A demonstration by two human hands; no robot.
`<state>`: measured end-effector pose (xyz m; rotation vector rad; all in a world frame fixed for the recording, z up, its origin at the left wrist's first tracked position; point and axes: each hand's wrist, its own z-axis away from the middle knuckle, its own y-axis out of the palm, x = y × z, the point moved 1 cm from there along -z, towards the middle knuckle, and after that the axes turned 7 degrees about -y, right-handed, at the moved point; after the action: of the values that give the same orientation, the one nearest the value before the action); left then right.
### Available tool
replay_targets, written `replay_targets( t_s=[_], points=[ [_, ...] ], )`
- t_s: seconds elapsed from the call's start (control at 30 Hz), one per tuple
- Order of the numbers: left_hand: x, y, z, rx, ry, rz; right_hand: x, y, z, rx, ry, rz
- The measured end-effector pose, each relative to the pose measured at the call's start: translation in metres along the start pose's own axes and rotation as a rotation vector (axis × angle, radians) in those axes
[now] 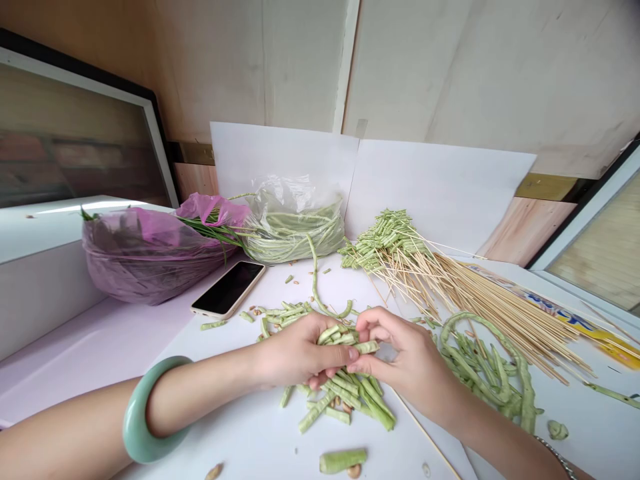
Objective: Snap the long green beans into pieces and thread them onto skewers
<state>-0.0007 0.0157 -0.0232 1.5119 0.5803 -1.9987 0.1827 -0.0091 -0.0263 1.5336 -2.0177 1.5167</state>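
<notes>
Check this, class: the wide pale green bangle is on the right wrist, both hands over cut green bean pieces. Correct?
No: the head view shows the pale green bangle on the left wrist; left hand and right hand are over cut green bean pieces.

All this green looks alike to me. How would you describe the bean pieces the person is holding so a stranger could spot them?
On the white table, two bare hands meet: the left hand and right hand. Between them sits a small bunch of cut green bean pieces, the only ones held off the table, unlike the loose pieces below.
</notes>
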Motion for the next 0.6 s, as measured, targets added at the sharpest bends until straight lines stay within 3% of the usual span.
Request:
replay_targets(
  t_s=[0.23,0.6],
  points=[
    [-0.0043,0.0008,-0.0008,-0.047,0.037,0.052,0.0031,-0.0116,-0.0051,0.115,-0.162,0.174],
    [-0.0071,0.0086,0.0080,-0.103,0.024,-0.274,0.0086,-0.0049,0.0022,0.184,-0.392,0.249]
  ],
)
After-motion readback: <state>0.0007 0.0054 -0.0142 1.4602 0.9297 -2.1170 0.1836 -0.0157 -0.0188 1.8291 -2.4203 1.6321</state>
